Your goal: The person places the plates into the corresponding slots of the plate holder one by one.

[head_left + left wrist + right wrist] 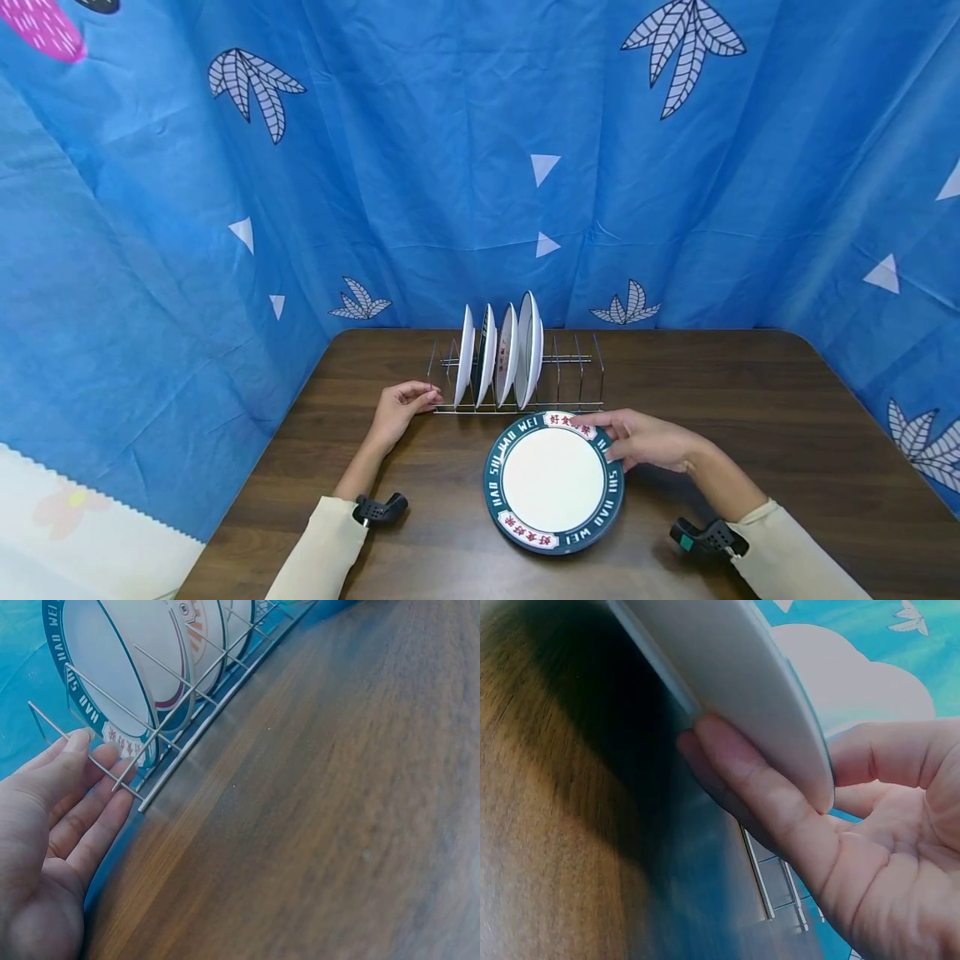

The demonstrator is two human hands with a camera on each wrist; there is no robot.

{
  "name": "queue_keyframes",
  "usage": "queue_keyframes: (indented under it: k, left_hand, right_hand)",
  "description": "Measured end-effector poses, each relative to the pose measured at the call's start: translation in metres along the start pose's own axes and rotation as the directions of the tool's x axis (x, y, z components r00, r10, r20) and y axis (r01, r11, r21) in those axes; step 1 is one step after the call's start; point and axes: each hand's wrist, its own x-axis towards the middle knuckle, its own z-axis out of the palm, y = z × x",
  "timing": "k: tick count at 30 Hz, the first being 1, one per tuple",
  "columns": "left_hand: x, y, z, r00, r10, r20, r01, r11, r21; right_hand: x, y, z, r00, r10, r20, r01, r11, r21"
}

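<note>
One plate [553, 483] in right hand's [651, 440] pinch

A brown, seemingly wooden table [750, 392] bears a wire rack [558, 387].

A round white plate [553, 480] has a teal rim with white lettering and red characters; white leaves and triangles pattern the blue cloth curtain [450, 183].

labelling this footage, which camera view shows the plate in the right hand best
The head view: the plate faces the camera, its lettered rim covered only partly by the right hand. The right wrist view shows part of its pale underside and edge; the left wrist view does not show it.
</note>
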Motion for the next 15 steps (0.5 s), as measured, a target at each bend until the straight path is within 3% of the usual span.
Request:
queue_keyframes:
  k: [15]
  left_hand:
    - [-0.0006,-0.001,0.0,1.0,0.012,-0.002,-0.012,1.0,-0.019]
  right_hand:
    - [0.0009,-0.0017,0.0006,0.994,-0.082,0.067,0.083,0.997,-0.009]
